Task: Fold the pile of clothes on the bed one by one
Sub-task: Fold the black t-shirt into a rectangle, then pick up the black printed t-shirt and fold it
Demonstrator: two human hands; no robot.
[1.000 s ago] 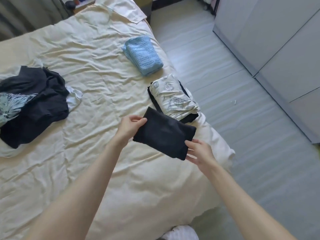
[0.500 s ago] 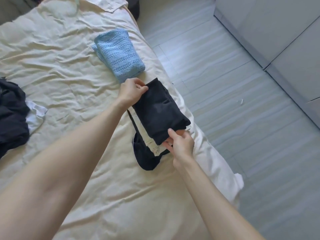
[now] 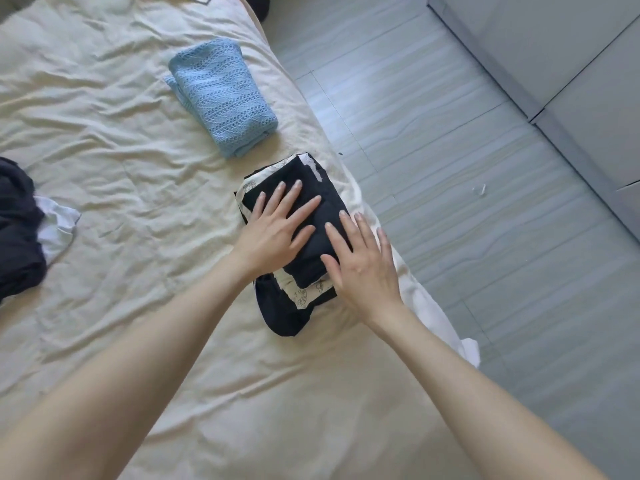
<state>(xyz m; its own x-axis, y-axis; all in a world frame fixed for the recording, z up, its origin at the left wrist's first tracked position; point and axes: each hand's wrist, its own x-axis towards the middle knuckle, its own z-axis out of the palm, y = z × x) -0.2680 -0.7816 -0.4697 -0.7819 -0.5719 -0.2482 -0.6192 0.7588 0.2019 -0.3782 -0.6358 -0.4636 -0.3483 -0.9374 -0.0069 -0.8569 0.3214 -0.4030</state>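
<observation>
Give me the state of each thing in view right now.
Black garment: folded, on top of the stack.
Patterned white garment: folded, under the black one.
Blue knit: folded, lying apart.
Dark clothes pile: unfolded.
Left hand: flat, pressing the black garment.
Right hand: flat, pressing the black garment.

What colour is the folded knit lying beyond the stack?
Light blue, openwork knit, clearest in the head view.
</observation>
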